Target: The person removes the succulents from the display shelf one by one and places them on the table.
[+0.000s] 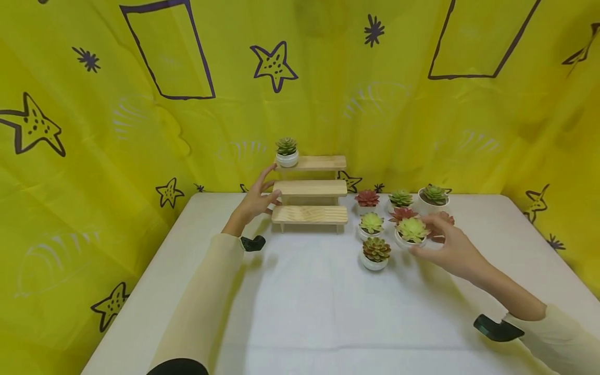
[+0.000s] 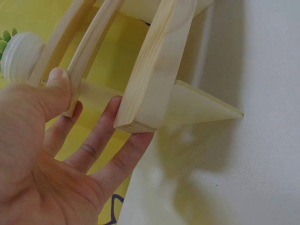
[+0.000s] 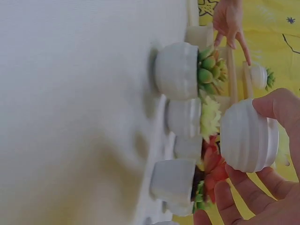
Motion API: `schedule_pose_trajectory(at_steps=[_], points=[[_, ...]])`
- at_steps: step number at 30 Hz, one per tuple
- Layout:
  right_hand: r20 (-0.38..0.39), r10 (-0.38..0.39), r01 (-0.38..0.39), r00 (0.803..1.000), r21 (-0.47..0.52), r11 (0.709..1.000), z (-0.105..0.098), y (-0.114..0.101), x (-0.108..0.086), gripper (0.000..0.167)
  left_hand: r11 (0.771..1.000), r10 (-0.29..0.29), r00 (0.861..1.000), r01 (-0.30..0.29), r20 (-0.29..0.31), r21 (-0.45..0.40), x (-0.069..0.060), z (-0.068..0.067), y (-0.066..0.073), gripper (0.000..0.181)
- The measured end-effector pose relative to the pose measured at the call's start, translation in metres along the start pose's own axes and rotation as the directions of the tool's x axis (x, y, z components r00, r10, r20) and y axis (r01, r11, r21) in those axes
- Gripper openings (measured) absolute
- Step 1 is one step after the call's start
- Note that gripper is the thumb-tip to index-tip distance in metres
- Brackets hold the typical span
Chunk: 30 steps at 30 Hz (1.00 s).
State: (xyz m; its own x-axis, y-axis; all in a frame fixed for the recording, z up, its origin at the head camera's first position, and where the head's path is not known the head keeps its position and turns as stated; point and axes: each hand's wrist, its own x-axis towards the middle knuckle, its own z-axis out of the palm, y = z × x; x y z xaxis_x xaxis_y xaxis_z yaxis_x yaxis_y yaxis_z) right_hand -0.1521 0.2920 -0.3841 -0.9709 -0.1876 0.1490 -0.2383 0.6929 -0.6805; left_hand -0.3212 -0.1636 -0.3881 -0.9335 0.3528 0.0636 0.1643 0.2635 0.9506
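My left hand [image 1: 254, 202] holds the left end of a three-step wooden display stand [image 1: 310, 187]. In the left wrist view its thumb lies on the middle step, and the fingers [image 2: 101, 140] touch the step ends from below. A succulent in a white pot [image 1: 287, 152] stands at the left of the top step. My right hand [image 1: 452, 251] pinches the white ribbed pot [image 3: 248, 136] of a pale green succulent [image 1: 412, 230] between thumb and fingers. That pot hangs above the table, higher than the neighbouring plants. The right wrist view hides most of its leaves.
Several potted succulents stand right of the stand: a brownish-green one [image 1: 375, 253] in front, a light green one [image 1: 371, 224], a red one [image 1: 367, 200] and green ones [image 1: 434, 197] behind. A white cloth covers the table [image 1: 300, 302]. A yellow patterned curtain [image 1: 319, 114] hangs behind.
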Motion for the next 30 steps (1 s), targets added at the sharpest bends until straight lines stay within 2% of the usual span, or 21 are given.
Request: schedule_pose_trajectory(at_steps=[7, 11, 17, 22, 30], points=[[0.031, 0.054, -0.055, 0.998, 0.006, 0.998, 0.009, 0.016, -0.005, 0.077, 1.0, -0.015, 1.0, 0.016, 0.004, -0.013, 0.0, -0.001, -0.002, 0.076], [0.029, 0.047, -0.047, 0.998, 0.008, 0.999, 0.014, 0.022, -0.007, 0.076, 0.999, -0.026, 1.0, 0.027, 0.015, -0.028, -0.001, -0.001, 0.001, 0.077], [-0.001, 0.006, -0.006, 1.0, -0.04, 0.999, 0.019, 0.03, -0.007, 0.069, 0.998, -0.048, 0.998, 0.049, 0.03, -0.043, -0.006, -0.001, 0.013, 0.078], [-0.006, 0.003, -0.004, 1.0, -0.067, 0.998, 0.023, 0.036, -0.008, 0.066, 0.998, -0.039, 0.999, 0.039, 0.021, -0.041, -0.002, -0.002, 0.005, 0.078], [0.033, 0.035, -0.033, 0.999, -0.058, 0.998, 0.027, 0.04, -0.01, 0.074, 1.0, -0.008, 1.0, 0.008, 0.0, -0.02, 0.001, -0.002, -0.003, 0.076]])
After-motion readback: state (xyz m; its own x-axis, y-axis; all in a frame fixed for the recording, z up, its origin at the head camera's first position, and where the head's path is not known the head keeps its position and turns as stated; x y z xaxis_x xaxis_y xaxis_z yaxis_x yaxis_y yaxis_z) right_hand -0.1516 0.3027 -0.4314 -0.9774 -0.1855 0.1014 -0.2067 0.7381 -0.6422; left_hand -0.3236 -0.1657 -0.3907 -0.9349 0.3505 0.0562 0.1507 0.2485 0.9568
